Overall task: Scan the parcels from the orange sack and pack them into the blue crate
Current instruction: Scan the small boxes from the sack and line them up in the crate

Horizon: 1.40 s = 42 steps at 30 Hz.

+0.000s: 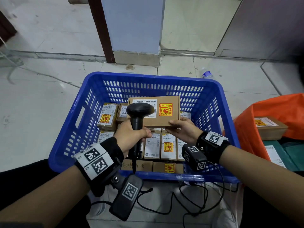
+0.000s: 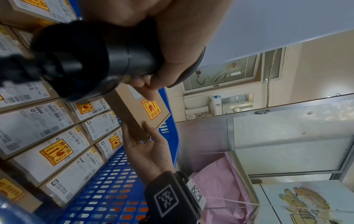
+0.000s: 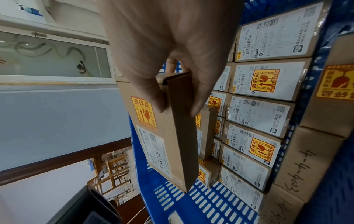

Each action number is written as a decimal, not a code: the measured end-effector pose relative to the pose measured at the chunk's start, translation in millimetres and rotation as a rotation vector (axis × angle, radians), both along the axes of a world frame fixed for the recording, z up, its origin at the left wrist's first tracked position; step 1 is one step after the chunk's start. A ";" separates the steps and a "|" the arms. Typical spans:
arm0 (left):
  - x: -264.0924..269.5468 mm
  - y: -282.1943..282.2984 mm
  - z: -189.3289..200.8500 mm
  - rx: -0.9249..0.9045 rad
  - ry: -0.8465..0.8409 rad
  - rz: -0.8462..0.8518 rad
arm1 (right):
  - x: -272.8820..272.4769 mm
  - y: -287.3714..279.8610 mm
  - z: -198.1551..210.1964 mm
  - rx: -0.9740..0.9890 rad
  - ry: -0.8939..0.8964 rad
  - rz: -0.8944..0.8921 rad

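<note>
One blue crate (image 1: 105,79); one scanner (image 1: 139,111); one orange sack (image 1: 279,109); one raised parcel (image 1: 158,112); one bottle (image 1: 206,74), at one o'clock.

A parcel-sorting spot indoors: labelled cardboard parcels (image 1: 152,146) fill a blue crate (image 1: 69,142) on the tiled floor (image 1: 32,99) (pale tiles).

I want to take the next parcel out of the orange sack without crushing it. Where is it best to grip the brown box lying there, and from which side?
Probably across its two long side edges, coming from above. The brown box lies flat in the orange sack with its labelled face up and its top exposed, while the sack's folds close off its sides.
</note>
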<state>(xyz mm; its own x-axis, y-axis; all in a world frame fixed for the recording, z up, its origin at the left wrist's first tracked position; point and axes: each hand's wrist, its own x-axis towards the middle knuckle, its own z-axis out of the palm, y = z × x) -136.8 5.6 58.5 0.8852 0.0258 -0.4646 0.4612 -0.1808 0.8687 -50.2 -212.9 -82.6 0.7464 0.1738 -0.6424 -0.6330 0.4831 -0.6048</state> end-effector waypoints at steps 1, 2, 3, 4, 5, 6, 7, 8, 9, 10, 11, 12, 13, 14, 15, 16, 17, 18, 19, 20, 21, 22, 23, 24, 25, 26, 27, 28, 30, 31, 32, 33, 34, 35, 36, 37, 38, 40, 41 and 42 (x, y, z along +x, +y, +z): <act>0.1 0.8 1.4 -0.003 0.002 -0.003 | 0.4 0.3 0.5 -0.003 0.001 -0.002; 0.4 2.2 2.4 -0.008 0.002 -0.008 | 1.7 0.3 0.1 0.000 0.003 -0.006; 1.0 4.1 3.5 -0.017 0.000 -0.010 | 2.6 -0.1 -0.5 0.004 0.006 -0.011; 1.5 6.6 4.9 -0.029 -0.005 -0.004 | 3.1 -1.3 -2.2 0.012 0.008 -0.018; 1.9 9.8 5.9 -0.045 -0.010 0.011 | 3.2 -3.0 -3.4 0.017 0.015 -0.028; 2.7 13.6 6.7 -0.062 -0.015 0.028 | 4.5 -5.8 -6.5 0.019 0.021 -0.045; 2.9 18.0 7.3 -0.077 -0.021 0.047 | 6.1 -8.0 -8.1 0.008 0.028 -0.067; 2.3 23.0 7.5 -0.087 -0.026 0.068 | 6.8 -9.1 -8.6 -0.011 0.035 -0.088; 1.2 27.9 7.9 -0.096 -0.028 0.091 | 8.4 -8.2 -9.2 -0.045 0.047 -0.104; -0.3 32.7 8.3 -0.107 -0.031 0.114 | 10.8 -4.8 -9.8 -0.095 0.060 -0.108; -1.9 37.2 8.1 -0.120 -0.033 0.137 | 12.8 1.3 -10.5 -0.150 0.072 -0.095; -3.2 41.6 7.8 -0.133 -0.032 0.159 | 15.3 9.0 -14.1 -0.213 0.083 -0.086; -4.1 45.4 7.7 -0.147 -0.029 0.177 | 17.9 17.6 -18.3 -0.277 0.089 -0.074; -4.8 48.7 7.8 -0.158 -0.026 0.191 | 22.0 26.9 -24.1 -0.344 0.091 -0.066; -4.7 53.0 7.5 -0.165 -0.026 0.201 | 26.8 38.0 -30.8 -0.391 0.096 -0.059; -4.8 54.9 8.3 -0.169 -0.027 0.206 | 31.5 46.8 -36.9 -0.426 0.106 -0.065; -4.3 58.5 8.1 -0.176 -0.028 0.216 | 36.6 57.9 -42.1 -0.450 0.115 -0.071; -4.0 61.9 7.7 -0.186 -0.027 0.230 | 41.9 68.5 -47.0 -0.469 0.121 -0.075; -3.6 64.4 7.3 -0.194 -0.024 0.242 | 48.2 77.9 -54.4 -0.485 0.122 -0.077; -3.1 66.7 6.9 -0.194 -0.017 0.250 | 53.8 86.2 -60.2 -0.494 0.123 -0.067; -2.4 68.3 6.1 -0.192 -0.008 0.256 | 57.2 94.9 -61.8 -0.497 0.127 -0.053; -2.0 69.3 5.8 -0.197 0.002 0.259 | 60.7 101.7 -64.3 -0.498 0.131 -0.048; -1.3 69.5 5.9 -0.208 0.013 0.262 | 63.9 106.5 -66.8 -0.499 0.132 -0.048; -0.5 69.2 6.2 -0.216 0.019 0.267 | 67.1 110.9 -69.5 -0.493 0.138 -0.045; 0.5 68.4 6.8 -0.219 0.019 0.270 | 70.2 114.0 -72.3 -0.494 0.142 -0.040; 1.4 67.7 7.6 -0.216 0.016 0.271 | 72.1 117.1 -71.7 -0.495 0.152 -0.032; 2.4 67.1 8.1 -0.211 0.013 0.272 | 74.1 119.4 -72.5 -0.496 0.152 -0.030; 3.7 66.8 8.0 -0.208 0.009 0.268 | 74.8 121.0 -71.1 -0.494 0.163 -0.040; 5.2 66.2 7.3 -0.206 0.003 0.260 | 76.4 123.8 -72.8 -0.475 0.180 -0.062; 5.7 65.6 7.3 -0.209 0.002 0.255 | 78.3 125.2 -76.4 -0.466 0.180 -0.068; 6.7 65.0 7.2 -0.214 0.001 0.253 | 80.1 126.6 -81.1 -0.474 0.186 -0.069; 7.4 64.0 7.0 -0.217 0.002 0.254 | 84.2 124.0 -94.2 -0.485 0.178 -0.052; 7.9 63.2 6.8 -0.216 0.003 0.255 | 90.6 121.5 -115.5 -0.534 0.193 -0.033; 8.4 62.1 6.7 -0.215 0.003 0.254 | 92.6 120.2 -125.5 -0.589 0.209 0.001; 8.8 60.8 6.4 -0.212 0.006 0.252 | 92.0 120.4 -128.7 -0.647 0.211 0.019; 9.2 59.4 6.4 -0.206 0.010 0.250 | 91.1 119.0 -128.2 -0.697 0.205 0.053; 9.6 57.9 6.6 -0.200 0.015 0.248 | 91.8 117.1 -130.7 -0.739 0.214 0.073; 10.3 54.3 6.7 -0.202 0.026 0.247 | 82.1 116.9 -105.4 -0.788 0.245 0.110; 10.8 52.5 7.0 -0.205 0.028 0.245 | 81.6 114.4 -105.9 -0.791 0.245 0.132; 11.6 50.4 7.4 -0.206 0.029 0.242 | 84.1 110.9 -111.3 -0.780 0.220 0.154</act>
<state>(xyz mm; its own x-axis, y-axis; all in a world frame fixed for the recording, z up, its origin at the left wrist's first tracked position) -125.2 56.0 65.8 0.8511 0.1369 -0.5069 0.4945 0.1158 0.8615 33.9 -102.0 -193.9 0.5933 -0.2931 -0.7497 -0.8013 -0.1263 -0.5848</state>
